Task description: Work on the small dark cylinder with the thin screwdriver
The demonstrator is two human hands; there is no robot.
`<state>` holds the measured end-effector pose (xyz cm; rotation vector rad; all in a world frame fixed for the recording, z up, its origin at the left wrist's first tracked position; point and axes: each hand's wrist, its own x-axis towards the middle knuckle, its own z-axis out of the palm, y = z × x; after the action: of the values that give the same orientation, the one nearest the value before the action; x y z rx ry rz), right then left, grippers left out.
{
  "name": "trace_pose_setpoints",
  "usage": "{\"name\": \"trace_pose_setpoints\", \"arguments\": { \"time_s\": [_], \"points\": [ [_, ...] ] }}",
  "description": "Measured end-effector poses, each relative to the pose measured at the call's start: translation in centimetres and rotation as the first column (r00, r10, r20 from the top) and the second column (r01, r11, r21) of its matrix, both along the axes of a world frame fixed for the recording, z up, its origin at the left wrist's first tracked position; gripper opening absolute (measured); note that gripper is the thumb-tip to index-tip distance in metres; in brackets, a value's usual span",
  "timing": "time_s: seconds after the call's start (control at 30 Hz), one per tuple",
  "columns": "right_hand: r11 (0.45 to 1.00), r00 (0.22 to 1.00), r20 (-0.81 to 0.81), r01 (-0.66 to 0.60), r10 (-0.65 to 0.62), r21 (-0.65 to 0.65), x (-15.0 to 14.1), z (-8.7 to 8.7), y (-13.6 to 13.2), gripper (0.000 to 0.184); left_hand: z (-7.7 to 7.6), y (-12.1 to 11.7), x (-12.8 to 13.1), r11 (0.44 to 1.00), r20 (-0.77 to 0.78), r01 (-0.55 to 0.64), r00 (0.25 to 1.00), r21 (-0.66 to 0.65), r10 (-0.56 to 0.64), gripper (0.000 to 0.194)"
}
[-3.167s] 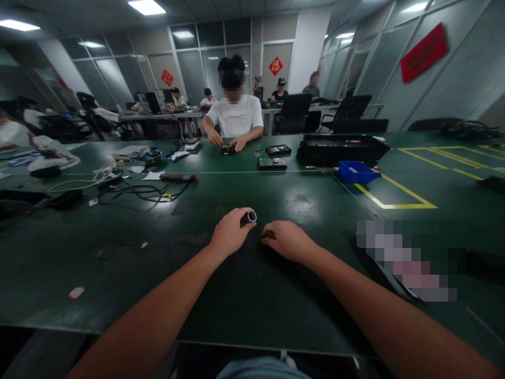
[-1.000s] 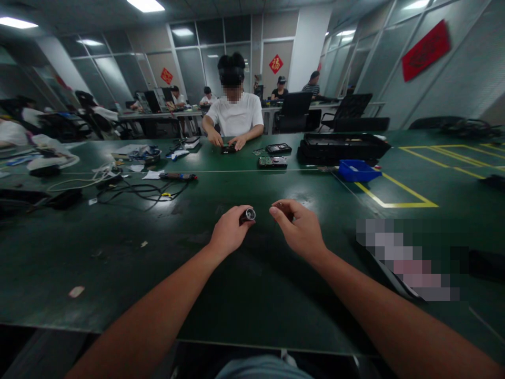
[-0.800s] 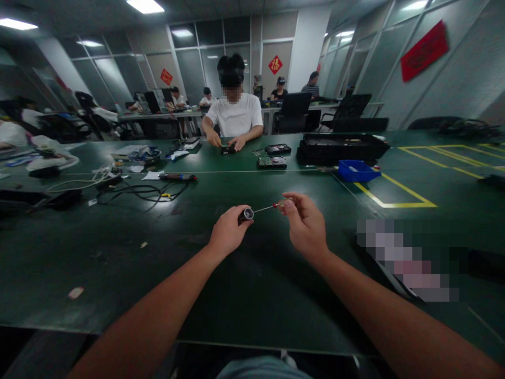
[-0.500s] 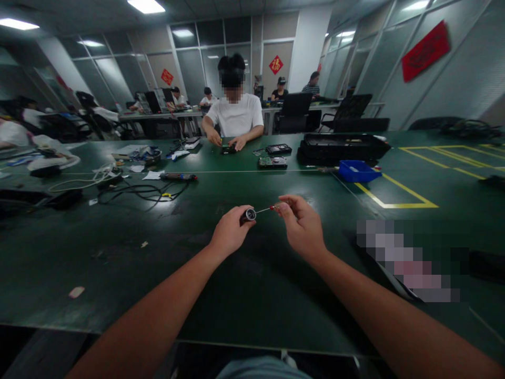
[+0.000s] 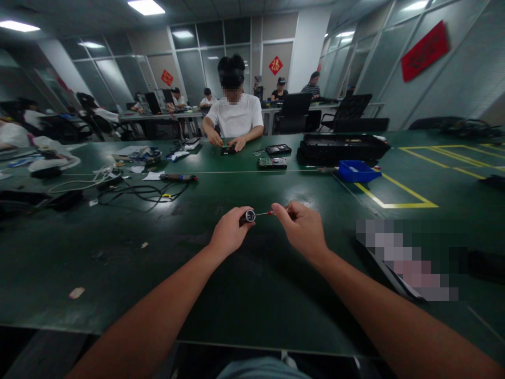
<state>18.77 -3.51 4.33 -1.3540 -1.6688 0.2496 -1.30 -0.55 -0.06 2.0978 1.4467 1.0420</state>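
My left hand [image 5: 229, 230] is closed around a dark cylindrical part with a round silvery end [image 5: 249, 216], which faces right and towards me. Its inside is too small to make out. In my right hand [image 5: 303, 229] is a small screwdriver [image 5: 271, 212] with a reddish handle, gripped between thumb and fingers. The thin metal shaft points left and its tip meets the rim or opening of the round end; I cannot tell which. Most of the handle is hidden by my fingers. Both hands are held above the green table [image 5: 252, 295].
Across the table a person in a white shirt [image 5: 240, 116] works on a small dark device [image 5: 229, 149]. Hard drives [image 5: 272, 162], a black case [image 5: 343, 149] and a blue bin [image 5: 358, 171] lie at the back right. Cables [image 5: 134, 195] and a pen-like tool [image 5: 178, 177] lie left.
My right hand has turned and dropped slightly, its fingers curling further round the screwdriver handle. The shaft now lies more level. My left hand has barely moved.
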Motion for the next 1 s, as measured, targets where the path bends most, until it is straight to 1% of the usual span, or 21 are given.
{"name": "trace_pose_setpoints", "arguments": {
  "time_s": [0.07,0.2,0.33,0.43,0.53,0.6,0.67,0.73,0.83,0.9,1.0],
  "points": [
    [1.000,1.000,0.009,-0.021,0.021,0.013,0.0,-0.1,0.0,0.038,0.0,0.0,0.0,1.000,0.002,0.002,1.000,0.001,-0.002,0.035],
    [0.994,0.994,-0.026,-0.105,0.105,0.019,0.0,-0.3,0.2,0.012,0.1,-0.1,0.1,1.000,-0.006,-0.005,1.000,0.014,0.005,0.034],
    [0.988,0.988,-0.026,-0.154,0.154,-0.026,0.0,-0.4,0.2,0.018,0.3,-0.2,0.1,1.000,-0.016,-0.020,1.000,0.023,0.021,0.035],
    [0.988,0.989,0.024,-0.146,0.147,-0.043,-0.1,-0.5,0.1,0.031,0.4,-0.2,0.0,1.000,-0.032,-0.017,0.999,0.020,0.018,0.034],
    [0.988,0.988,0.016,-0.152,0.153,-0.027,-0.1,-0.7,0.2,0.029,0.4,-0.1,0.0,1.000,-0.050,-0.019,0.999,0.014,0.019,0.032],
    [0.983,0.982,-0.024,-0.186,0.186,0.009,-0.1,-0.9,0.2,0.033,0.5,-0.1,0.0,0.999,-0.051,-0.029,0.998,0.015,0.030,0.032],
    [0.974,0.974,-0.042,-0.224,0.224,0.022,-0.1,-0.9,0.2,0.030,0.5,-0.1,0.0,0.999,-0.051,-0.032,0.998,0.015,0.033,0.032],
    [0.972,0.972,-0.029,-0.235,0.234,-0.022,-0.1,-0.8,0.1,0.023,0.5,-0.1,0.0,1.000,-0.060,-0.024,0.998,0.008,0.024,0.031],
    [0.976,0.980,-0.012,-0.200,0.200,-0.086,-0.1,-0.6,0.1,0.024,0.5,-0.1,0.0,1.000,-0.077,-0.010,0.997,0.000,0.010,0.031],
    [0.979,0.980,-0.072,-0.190,0.186,-0.066,-0.2,-0.8,0.1,0.023,0.4,-0.1,0.0,1.000,-0.084,-0.007,0.996,-0.001,0.006,0.031],
    [0.971,0.937,-0.265,-0.238,0.226,-0.011,-0.4,-1.4,0.3,0.022,0.3,0.0,0.0,1.000,-0.087,-0.006,0.996,-0.005,0.006,0.031]
  ]
}}
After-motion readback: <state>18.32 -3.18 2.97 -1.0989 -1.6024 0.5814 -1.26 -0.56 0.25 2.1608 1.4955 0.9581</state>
